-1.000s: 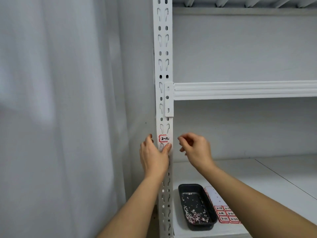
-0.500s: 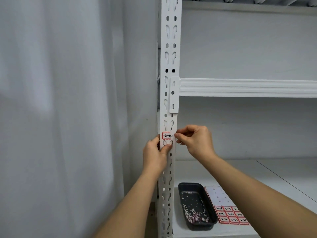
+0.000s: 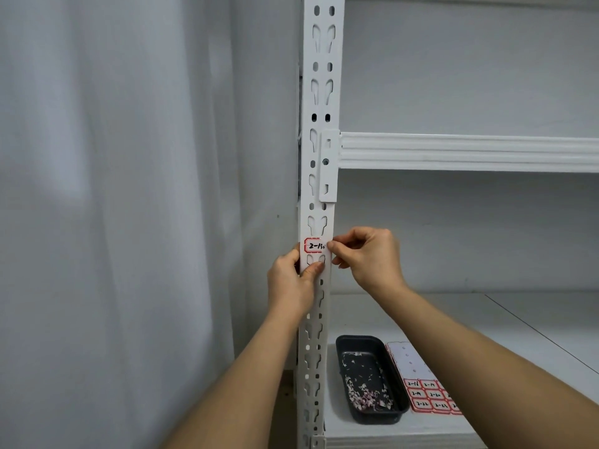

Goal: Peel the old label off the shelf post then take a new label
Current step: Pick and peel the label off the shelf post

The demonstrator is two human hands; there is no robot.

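White wall and a pale curtain (image 3: 107, 205) stand behind a white metal shelving unit, whose perforated shelf post (image 3: 319, 102) runs up the middle of the view. On that post, just below the bracket of the upper shelf beam (image 3: 470, 152), sits the old label (image 3: 313, 245), a red-bordered sticker with handwritten black marks (roughly "2-13", hard to read). The right hand (image 3: 366, 256) has its thumb and forefinger pressed together at the label's right edge, pinching at it; whether the edge has lifted cannot be told. The left hand (image 3: 291, 281) grips the post just beneath the label, thumb laid across the front face and the other fingers curled round the far side. Down on the lower shelf (image 3: 518, 322), near the foot of the post, lies a dark tray (image 3: 397, 413) holding small paper scraps, and touching its right side a sheet of new labels (image 3: 424, 395) with red-bordered stickers on its near end.
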